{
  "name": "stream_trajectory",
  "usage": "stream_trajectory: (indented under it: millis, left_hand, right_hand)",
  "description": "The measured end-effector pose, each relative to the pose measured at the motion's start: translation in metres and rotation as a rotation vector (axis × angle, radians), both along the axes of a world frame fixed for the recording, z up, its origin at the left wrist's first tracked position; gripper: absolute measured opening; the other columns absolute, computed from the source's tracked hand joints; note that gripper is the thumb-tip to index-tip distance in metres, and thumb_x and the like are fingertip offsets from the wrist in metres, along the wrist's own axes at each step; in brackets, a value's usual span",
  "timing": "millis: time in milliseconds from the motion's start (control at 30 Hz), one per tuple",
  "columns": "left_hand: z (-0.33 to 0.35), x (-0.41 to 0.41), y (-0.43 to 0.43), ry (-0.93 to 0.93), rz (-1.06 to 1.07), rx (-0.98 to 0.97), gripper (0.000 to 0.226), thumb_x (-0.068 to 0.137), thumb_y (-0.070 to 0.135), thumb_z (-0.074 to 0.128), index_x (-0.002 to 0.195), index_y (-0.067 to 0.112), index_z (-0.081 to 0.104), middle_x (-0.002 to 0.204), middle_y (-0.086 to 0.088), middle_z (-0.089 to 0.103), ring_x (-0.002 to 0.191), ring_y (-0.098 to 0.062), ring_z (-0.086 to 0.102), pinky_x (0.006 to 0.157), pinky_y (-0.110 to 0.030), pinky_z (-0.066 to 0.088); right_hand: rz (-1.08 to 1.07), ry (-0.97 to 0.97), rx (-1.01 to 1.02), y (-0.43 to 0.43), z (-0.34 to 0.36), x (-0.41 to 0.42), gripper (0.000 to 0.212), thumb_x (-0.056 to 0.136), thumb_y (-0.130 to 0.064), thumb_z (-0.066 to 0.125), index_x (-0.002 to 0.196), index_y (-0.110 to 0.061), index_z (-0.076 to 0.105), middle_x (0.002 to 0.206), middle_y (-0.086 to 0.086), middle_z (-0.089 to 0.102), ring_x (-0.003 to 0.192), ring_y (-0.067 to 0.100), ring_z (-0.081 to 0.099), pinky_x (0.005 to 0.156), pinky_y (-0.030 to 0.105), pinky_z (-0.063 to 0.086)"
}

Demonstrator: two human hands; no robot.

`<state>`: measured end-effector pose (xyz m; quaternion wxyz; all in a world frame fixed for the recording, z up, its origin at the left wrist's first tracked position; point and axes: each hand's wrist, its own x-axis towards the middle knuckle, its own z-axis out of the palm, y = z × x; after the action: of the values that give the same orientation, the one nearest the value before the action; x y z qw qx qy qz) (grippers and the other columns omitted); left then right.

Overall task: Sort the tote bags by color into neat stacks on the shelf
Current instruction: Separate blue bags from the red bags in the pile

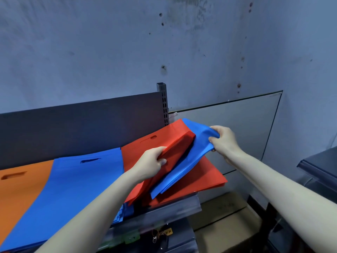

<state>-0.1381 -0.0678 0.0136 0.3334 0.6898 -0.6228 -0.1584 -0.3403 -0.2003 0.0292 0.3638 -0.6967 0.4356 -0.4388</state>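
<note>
Three flat stacks of tote bags lie side by side on the shelf (164, 209): orange bags (20, 194) at the left, blue bags (82, 181) in the middle, red bags (206, 178) at the right. My left hand (152, 162) grips a bundle of red bags (177, 145) lifted at a slant above the red stack. Just right of it, my right hand (223, 138) pinches the top edge of a bundle of blue bags (184, 167), which slopes down across the red stack.
A dark back panel (82, 125) and a slotted upright post (164, 105) stand behind the shelf. A glass pane (246, 128) leans on the wall at the right. Cardboard boxes (224, 225) sit on the floor below, a dark unit (321, 170) at far right.
</note>
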Motion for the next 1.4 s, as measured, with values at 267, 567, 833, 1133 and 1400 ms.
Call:
stream_trajectory:
  millis: [267, 567, 833, 1133, 1400]
  left_hand:
    - [-0.015, -0.006, -0.007, -0.056, -0.063, 0.093, 0.030, 0.086, 0.002, 0.057, 0.110, 0.018, 0.064, 0.103, 0.008, 0.065, 0.099, -0.008, 0.056, 0.092, -0.027, 0.043]
    - [-0.010, -0.027, -0.010, -0.158, -0.050, 0.481, 0.078, 0.087, 0.074, 0.022, 0.116, 0.016, 0.066, 0.118, -0.005, 0.064, 0.106, -0.024, 0.060, 0.097, -0.036, 0.048]
    - [-0.003, -0.042, -0.019, -0.001, 0.008, 0.383, 0.079, 0.089, 0.071, 0.020, 0.115, 0.011, 0.064, 0.117, -0.008, 0.067, 0.108, -0.026, 0.062, 0.097, -0.042, 0.048]
    - [0.019, -0.082, -0.034, 0.974, -0.046, 0.245, 0.042, 0.100, 0.045, 0.037, 0.121, 0.016, 0.058, 0.115, -0.009, 0.067, 0.104, -0.030, 0.064, 0.070, -0.035, 0.058]
    - [0.016, -0.069, -0.035, 1.391, 0.091, -0.095, 0.027, 0.091, -0.001, 0.054, 0.118, 0.003, 0.059, 0.112, -0.012, 0.069, 0.088, -0.024, 0.069, 0.070, -0.032, 0.058]
  right_hand:
    - [-0.099, 0.081, -0.227, -0.030, 0.049, -0.029, 0.037, 0.072, 0.007, 0.042, 0.080, -0.020, 0.067, 0.075, 0.003, 0.066, 0.071, 0.024, 0.059, 0.062, 0.033, 0.046]
    - [-0.274, 0.109, -0.392, -0.032, 0.086, -0.062, 0.039, 0.072, 0.007, 0.041, 0.086, -0.017, 0.069, 0.080, 0.003, 0.068, 0.079, 0.026, 0.062, 0.067, 0.039, 0.051]
    - [-0.444, -0.201, -0.397, -0.023, 0.113, -0.092, 0.035, 0.075, 0.005, 0.042, 0.088, -0.017, 0.066, 0.078, -0.003, 0.061, 0.075, 0.014, 0.054, 0.066, 0.027, 0.043]
    - [-0.394, -0.536, -0.227, -0.006, 0.072, -0.082, 0.032, 0.082, 0.009, 0.044, 0.088, -0.018, 0.062, 0.072, -0.011, 0.058, 0.066, 0.004, 0.053, 0.065, 0.023, 0.047]
    - [-0.263, -0.569, -0.125, 0.008, 0.036, -0.072, 0.036, 0.087, 0.008, 0.047, 0.083, -0.025, 0.062, 0.077, -0.004, 0.063, 0.068, 0.010, 0.057, 0.059, 0.024, 0.047]
